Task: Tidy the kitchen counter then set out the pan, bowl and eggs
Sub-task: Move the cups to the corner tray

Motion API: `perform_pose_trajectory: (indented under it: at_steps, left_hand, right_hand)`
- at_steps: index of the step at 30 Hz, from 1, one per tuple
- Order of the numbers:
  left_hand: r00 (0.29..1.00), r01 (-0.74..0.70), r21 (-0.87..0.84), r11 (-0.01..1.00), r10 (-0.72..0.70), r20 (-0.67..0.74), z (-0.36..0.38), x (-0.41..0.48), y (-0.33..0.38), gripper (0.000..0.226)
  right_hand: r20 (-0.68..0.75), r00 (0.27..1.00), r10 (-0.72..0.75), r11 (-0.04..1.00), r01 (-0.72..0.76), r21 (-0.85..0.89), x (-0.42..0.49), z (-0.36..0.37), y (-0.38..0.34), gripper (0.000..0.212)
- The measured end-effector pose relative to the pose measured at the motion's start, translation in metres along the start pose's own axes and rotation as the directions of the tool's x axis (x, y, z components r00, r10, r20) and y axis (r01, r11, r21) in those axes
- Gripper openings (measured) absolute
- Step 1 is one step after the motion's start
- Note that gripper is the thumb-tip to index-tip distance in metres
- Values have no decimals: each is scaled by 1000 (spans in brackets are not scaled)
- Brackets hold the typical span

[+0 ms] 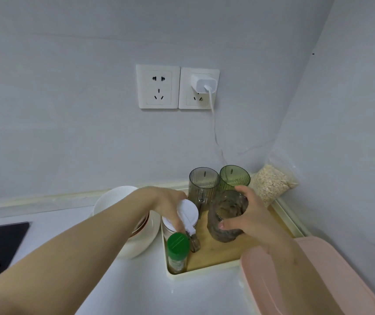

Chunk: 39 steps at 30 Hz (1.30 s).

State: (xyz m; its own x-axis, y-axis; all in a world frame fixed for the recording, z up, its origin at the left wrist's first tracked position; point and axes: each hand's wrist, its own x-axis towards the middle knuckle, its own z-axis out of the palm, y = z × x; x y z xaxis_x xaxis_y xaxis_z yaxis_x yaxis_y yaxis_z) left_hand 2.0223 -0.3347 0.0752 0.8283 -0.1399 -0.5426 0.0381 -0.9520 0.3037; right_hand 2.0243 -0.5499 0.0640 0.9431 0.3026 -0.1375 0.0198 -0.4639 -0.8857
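Nearest, the pink lid hides the front right corner of the tray, so the right forearm has little room above it. At the tray's front left corner stands the green-capped jar, tall and narrow, just below the left wrist; a careless move could tip it over the rim onto the table. The left hand curls its fingers over the top of the white-lidded canister, gripping by the lid as far as can be seen; if that lid is loose, the body may drop. The right hand wraps the clear glass, thumb in front, close to the two ribbed cups behind, which a push too far back could knock. The stacked white bowls sit left of the tray, partly under the left forearm. Pan and eggs are not in view. Farthest, the oat bag leans in the corner and a charger cable hangs behind the cups
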Motion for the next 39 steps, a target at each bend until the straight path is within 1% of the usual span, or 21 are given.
perform_pose_trajectory:
  at_steps: [1, 2, 3, 4, 5, 6, 7, 8, 10, 13, 15, 17, 19, 21, 24, 27, 30, 32, 36, 39]
  left_hand:
    - [1000, 9, -64, 998, -9, 3, -4, -1, -2, 71]
    - [1000, 10, -142, 990, -13, -25, -10, -4, -4, 70]
    - [996, -12, -232, 973, -10, -93, -16, -8, -4, 71]
    - [981, -66, -318, 946, 3, -195, -22, -13, -4, 76]
    - [951, -152, -375, 914, 32, -307, -29, -18, -4, 83]
    - [914, -244, -397, 885, 73, -398, -34, -24, -3, 90]
    - [885, -320, -389, 864, 125, -449, -40, -30, 0, 98]
    - [866, -365, -364, 857, 169, -471, -44, -35, 3, 104]
    - [823, -384, -279, 880, 190, -535, -49, -38, 3, 111]
    - [754, -311, -143, 940, 153, -639, -51, -36, -4, 113]
    - [716, -284, -153, 947, 103, -691, -47, -32, -10, 110]
    - [676, -268, -229, 936, 13, -737, -41, -27, -15, 106]
    - [661, -237, -292, 926, -67, -747, -34, -19, -20, 105]
    - [682, -179, -305, 935, -106, -724, -27, -6, -24, 108]
    - [728, -82, -327, 941, -167, -665, -17, 13, -27, 109]
    - [747, -26, -348, 937, -213, -630, -11, 27, -27, 101]
    - [767, -12, -401, 916, -249, -591, -4, 36, -31, 89]
    - [784, -12, -420, 907, -253, -567, -1, 40, -35, 85]
    - [822, -26, -422, 906, -221, -525, 1, 48, -38, 90]
    - [838, -23, -478, 878, -244, -488, 4, 55, -40, 93]
  right_hand:
    - [-17, 1000, -14, 1000, 14, 0, 0, -1, -5, 87]
    - [-38, 999, -29, 1000, 29, -2, 0, -3, -10, 87]
    - [-56, 997, -50, 999, 50, -2, 1, -4, -17, 87]
    - [-69, 995, -74, 997, 75, 10, 2, -6, -26, 88]
    - [-74, 992, -99, 995, 101, 24, 4, -6, -35, 90]
    - [-71, 990, -119, 992, 122, 36, 8, -4, -45, 94]
    - [-65, 989, -133, 990, 136, 43, 12, -1, -55, 96]
    - [-56, 989, -136, 989, 139, 53, 17, 4, -64, 98]
    - [-21, 989, -147, 985, 148, 91, 30, 17, -83, 100]
    - [29, 987, -158, 978, 152, 144, 43, 37, -102, 100]
    - [51, 984, -171, 974, 161, 160, 49, 47, -107, 99]
    - [65, 982, -179, 963, 161, 216, 54, 52, -104, 96]
    - [51, 986, -158, 947, 136, 291, 57, 54, -96, 85]
    - [-7, 996, -94, 949, 92, 301, 60, 53, -83, 71]
    - [-154, 988, 17, 949, 33, 313, 62, 51, -58, 55]
    - [-242, 966, 87, 955, -12, 295, 62, 46, -36, 42]
    - [-230, 969, 95, 970, -38, 241, 60, 45, -23, 32]
    - [-193, 976, 102, 974, -59, 217, 60, 48, -17, 30]
    - [-176, 980, 95, 975, -56, 213, 61, 54, -12, 30]
    - [-151, 987, 60, 985, -35, 166, 59, 56, -12, 29]
